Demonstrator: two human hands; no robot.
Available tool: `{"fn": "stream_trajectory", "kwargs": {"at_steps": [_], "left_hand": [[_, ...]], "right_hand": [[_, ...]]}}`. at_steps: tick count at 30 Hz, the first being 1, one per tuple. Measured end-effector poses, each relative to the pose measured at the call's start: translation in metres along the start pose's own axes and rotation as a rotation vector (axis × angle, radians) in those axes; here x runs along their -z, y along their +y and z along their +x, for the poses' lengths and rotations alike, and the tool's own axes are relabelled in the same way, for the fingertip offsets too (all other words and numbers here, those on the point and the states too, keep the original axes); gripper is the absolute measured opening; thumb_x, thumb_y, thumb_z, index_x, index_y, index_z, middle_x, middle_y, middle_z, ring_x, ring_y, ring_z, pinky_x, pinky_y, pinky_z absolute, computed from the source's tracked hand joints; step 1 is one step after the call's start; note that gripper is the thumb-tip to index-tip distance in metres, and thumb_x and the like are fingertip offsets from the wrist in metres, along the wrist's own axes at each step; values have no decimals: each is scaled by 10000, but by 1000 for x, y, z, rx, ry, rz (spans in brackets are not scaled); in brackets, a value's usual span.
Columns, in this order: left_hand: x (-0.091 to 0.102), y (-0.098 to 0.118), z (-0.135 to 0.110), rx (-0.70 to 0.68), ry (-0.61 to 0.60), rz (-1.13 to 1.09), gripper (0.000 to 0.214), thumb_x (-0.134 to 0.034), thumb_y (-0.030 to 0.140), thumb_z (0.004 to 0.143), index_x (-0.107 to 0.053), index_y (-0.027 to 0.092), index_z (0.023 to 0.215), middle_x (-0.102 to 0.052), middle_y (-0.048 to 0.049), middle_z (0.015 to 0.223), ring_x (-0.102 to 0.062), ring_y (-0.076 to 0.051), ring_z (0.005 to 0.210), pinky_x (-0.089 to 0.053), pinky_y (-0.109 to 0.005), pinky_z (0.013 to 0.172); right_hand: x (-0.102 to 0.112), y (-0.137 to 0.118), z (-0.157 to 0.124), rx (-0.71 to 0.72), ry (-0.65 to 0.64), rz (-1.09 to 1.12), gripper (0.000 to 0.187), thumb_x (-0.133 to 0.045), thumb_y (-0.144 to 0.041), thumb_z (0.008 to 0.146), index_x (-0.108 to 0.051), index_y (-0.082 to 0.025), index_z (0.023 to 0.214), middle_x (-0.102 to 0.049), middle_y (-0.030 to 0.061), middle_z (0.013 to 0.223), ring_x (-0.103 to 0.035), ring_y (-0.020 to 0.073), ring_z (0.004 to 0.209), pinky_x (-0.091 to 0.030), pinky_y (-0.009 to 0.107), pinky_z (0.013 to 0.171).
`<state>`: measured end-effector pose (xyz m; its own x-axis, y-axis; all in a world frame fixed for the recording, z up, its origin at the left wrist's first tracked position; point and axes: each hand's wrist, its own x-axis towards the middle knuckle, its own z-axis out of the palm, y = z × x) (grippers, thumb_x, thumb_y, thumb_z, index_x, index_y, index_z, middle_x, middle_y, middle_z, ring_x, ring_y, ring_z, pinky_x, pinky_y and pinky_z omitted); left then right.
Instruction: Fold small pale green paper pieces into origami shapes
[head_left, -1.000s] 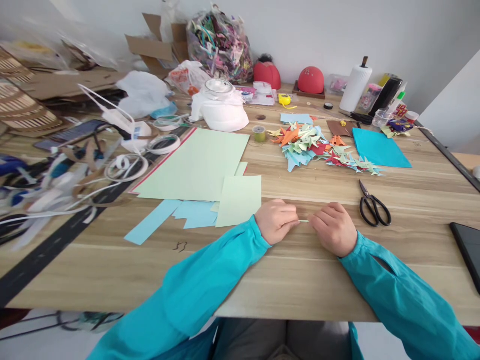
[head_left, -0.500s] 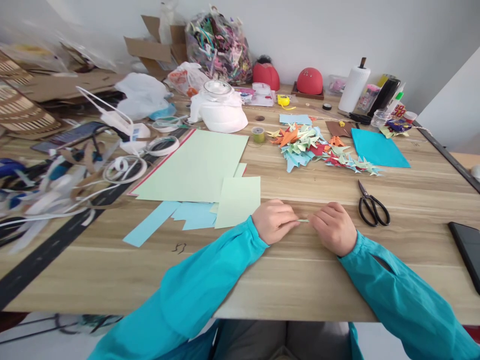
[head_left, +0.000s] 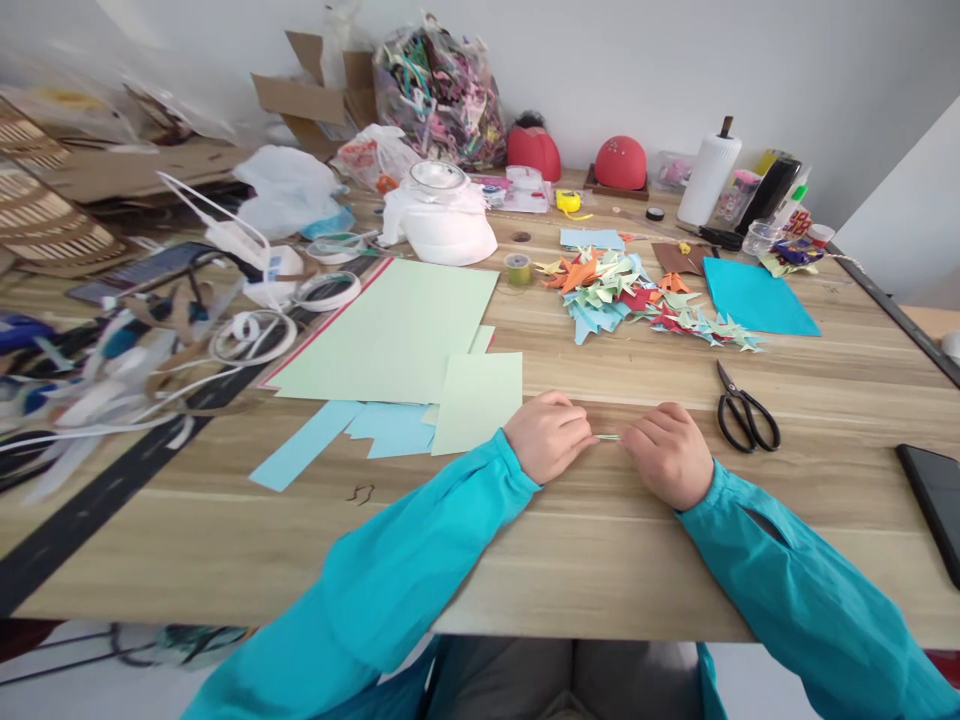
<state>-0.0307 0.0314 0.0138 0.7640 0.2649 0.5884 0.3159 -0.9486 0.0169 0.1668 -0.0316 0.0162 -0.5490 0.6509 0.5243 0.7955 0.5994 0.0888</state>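
Between my two hands runs a thin pale green strip of folded paper (head_left: pixel 608 437), seen edge-on just above the table; most of it is hidden by my fingers. My left hand (head_left: pixel 551 437) is closed on its left end, beside a light green paper square (head_left: pixel 480 400). On the other end, my right hand (head_left: pixel 667 452) is closed with the fingers curled. Black-handled scissors (head_left: pixel 746 410) lie to the right of my right hand. Beyond my hands, a heap of colourful folded paper pieces (head_left: pixel 611 285) spreads over the table.
Large green sheets (head_left: pixel 390 320) and blue paper pieces (head_left: pixel 394 430) lie to the left. A thread spool (head_left: pixel 517 269) stands behind them. A turquoise cloth-like square (head_left: pixel 757 297) is at the far right, a black phone (head_left: pixel 930 505) at the right edge. Cables (head_left: pixel 251 335) clutter the left side.
Both hands stay almost in place on the folded paper strip. Slightly more of the strip shows between the fingers. The whole view has shifted a little.
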Motion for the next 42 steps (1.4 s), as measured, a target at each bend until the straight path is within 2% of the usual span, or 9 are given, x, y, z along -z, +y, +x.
{"fn": "stream_trajectory", "kwargs": {"at_steps": [4, 9, 14, 22, 30, 34, 38, 42], "left_hand": [[0, -4, -3, 28, 10, -41, 307, -502, 398, 821, -551, 151, 645, -579, -9, 589, -519, -114, 576, -411, -275, 661], [2, -2, -2, 61, 0, -17, 241, -483, 330, 842, -578, 144, 721, -609, -21, 666, -530, -116, 603, -395, -269, 621], [2, -1, -2, 18, -42, -24, 199, -420, 215, 869, -590, 154, 786, -628, -15, 709, -537, -109, 630, -378, -272, 636], [-9, -4, -6, -25, -27, -2, 257, -345, 119, 836, -555, 161, 694, -559, -5, 600, -465, -109, 530, -357, -285, 625], [2, -1, -3, 52, -11, -55, 181, -474, 268, 837, -587, 144, 768, -622, -29, 691, -535, -125, 622, -387, -286, 654], [0, 2, -1, 42, 17, -51, 194, -503, 305, 825, -597, 136, 813, -642, -42, 746, -559, -138, 670, -393, -294, 662], [-4, 6, 1, 6, -1, -38, 205, -443, 252, 863, -603, 151, 782, -632, -21, 682, -546, -118, 629, -385, -280, 650], [-2, 6, 1, 25, -26, -8, 227, -422, 201, 869, -604, 156, 740, -616, -5, 625, -528, -105, 588, -380, -280, 665]], "right_hand": [[-1, 3, -1, -15, 7, -9, 195, -467, -153, 852, -569, -163, 686, -570, 8, 582, -430, 131, 601, -287, 296, 676], [-1, 3, -1, -19, 7, -6, 219, -439, -142, 863, -571, -165, 689, -574, 12, 588, -431, 131, 607, -284, 293, 684], [0, 2, 0, -10, 12, -8, 229, -439, -129, 859, -572, -162, 676, -570, 13, 578, -431, 130, 597, -284, 293, 676], [0, 1, 0, -3, 5, -16, 217, -443, -144, 864, -589, -161, 704, -567, 13, 572, -448, 129, 598, -292, 296, 673], [1, 2, 0, -18, 16, -11, 231, -436, -123, 861, -576, -162, 682, -564, 13, 574, -442, 128, 599, -293, 294, 677], [0, 1, 0, -6, 13, -5, 221, -435, -111, 856, -577, -160, 694, -570, 13, 585, -439, 131, 603, -295, 297, 673], [-2, 0, -1, 21, -7, 22, 182, -453, -137, 859, -584, -160, 734, -582, 14, 604, -452, 132, 610, -300, 298, 677], [-3, 1, -2, -3, 17, 47, 135, -501, -238, 855, -595, -146, 820, -615, 29, 654, -486, 140, 636, -312, 305, 689]]}}
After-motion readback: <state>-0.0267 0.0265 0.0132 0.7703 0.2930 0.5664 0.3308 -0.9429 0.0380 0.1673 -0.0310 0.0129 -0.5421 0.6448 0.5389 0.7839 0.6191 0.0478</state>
